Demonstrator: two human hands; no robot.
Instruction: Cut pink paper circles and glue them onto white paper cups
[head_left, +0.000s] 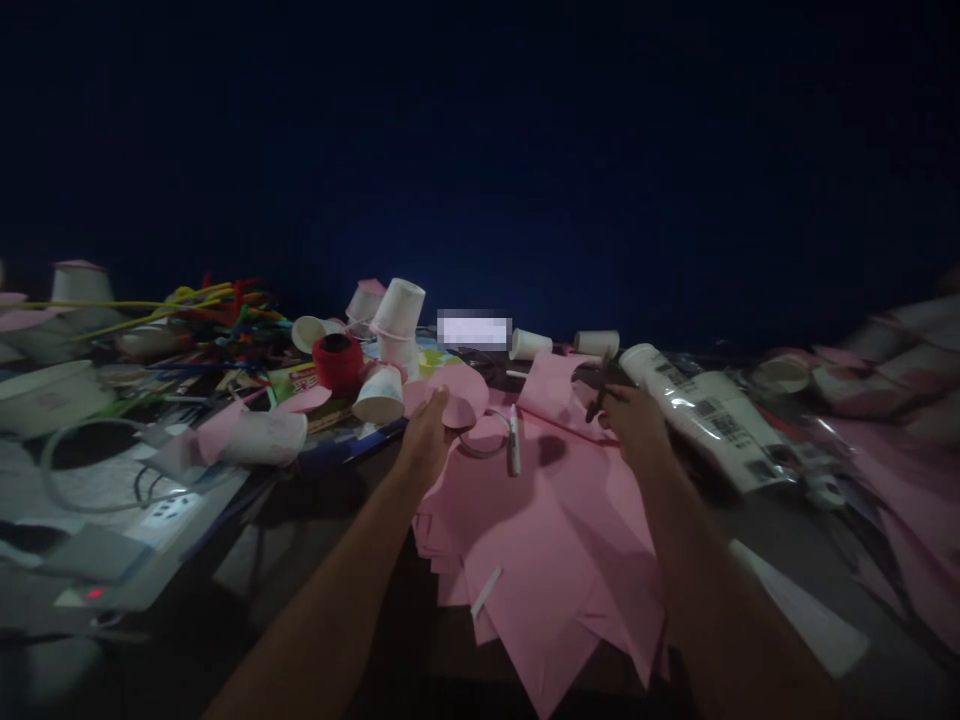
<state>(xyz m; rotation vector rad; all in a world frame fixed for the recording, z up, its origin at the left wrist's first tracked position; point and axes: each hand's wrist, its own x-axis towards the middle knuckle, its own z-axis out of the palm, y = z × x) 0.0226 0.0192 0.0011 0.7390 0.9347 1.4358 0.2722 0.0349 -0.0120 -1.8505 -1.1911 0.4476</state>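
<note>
My left hand (pixel 426 435) is closed on a rounded piece of pink paper (pixel 466 395), its thumb lying over the paper's near edge. To the right, my right hand (pixel 636 425) grips dark scissors (pixel 598 392), whose blades point up and away above a pink sheet (pixel 553 390). Between and below my hands spreads a stack of pink paper (pixel 525 540). On top of the stack lie a white marker (pixel 514 445), a pale ring (pixel 480 450) and a narrow white strip (pixel 487 590).
Left of my hands stand stacked paper cups (pixel 398 310), a red roll (pixel 337 365) and a tipped paper cup (pixel 379 396). Farther left are a power strip (pixel 171 515) and colourful pipe cleaners (pixel 217 305). Plastic-wrapped cups (pixel 705 420) lie on the right.
</note>
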